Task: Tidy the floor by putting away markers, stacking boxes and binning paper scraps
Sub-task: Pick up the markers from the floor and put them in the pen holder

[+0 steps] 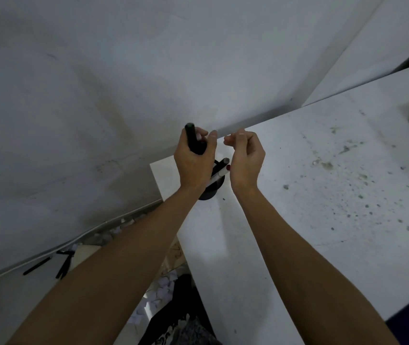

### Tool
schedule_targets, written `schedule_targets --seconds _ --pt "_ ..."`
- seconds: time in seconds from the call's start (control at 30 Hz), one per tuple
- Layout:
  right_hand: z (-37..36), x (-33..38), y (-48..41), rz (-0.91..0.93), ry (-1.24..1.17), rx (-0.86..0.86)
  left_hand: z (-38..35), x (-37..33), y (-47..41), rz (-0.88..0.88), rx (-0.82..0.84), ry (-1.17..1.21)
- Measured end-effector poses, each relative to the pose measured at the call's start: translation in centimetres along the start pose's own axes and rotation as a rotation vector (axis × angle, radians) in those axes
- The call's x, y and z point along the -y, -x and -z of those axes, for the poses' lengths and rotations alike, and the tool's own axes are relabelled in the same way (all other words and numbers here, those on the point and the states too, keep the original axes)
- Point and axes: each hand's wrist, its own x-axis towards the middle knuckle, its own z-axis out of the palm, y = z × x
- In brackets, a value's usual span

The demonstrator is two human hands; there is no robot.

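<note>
Up at the corner of the speckled white table (323, 170), both bare hands are raised over a round black pen holder (209, 192). The left hand (193, 160) has its fingers (202, 134) wrapped shut around a thick black marker with a dark green end (192, 138), held nearly upright, its lower part hidden in the palm. The right hand (245, 158) hangs just beside it, its fingers (231, 140) curled loosely inward with nothing in them, thumb and fingertips close together but not gripping. Between the two wrists, a white-barrelled marker with a red tip (219, 175) and a grey-ended one (223, 161) lean out of the holder. Down on the floor at lower left, slim black markers (37, 265) lie near the wall, and white paper scraps (161, 292) are scattered beside the table's edge.
</note>
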Motion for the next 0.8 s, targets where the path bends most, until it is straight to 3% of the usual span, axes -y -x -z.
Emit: schedule_targets --seconds 0.53,0.8 --pt "0.3 1.4 3.4 0.117 0.195 -0.06 2.8 -0.4 1.9 0.047 0.015 -0.01" --pt "1.2 2.1 9.0 0.021 0.125 0.074 7.6 -1.0 5.7 0.069 0.034 -0.046"
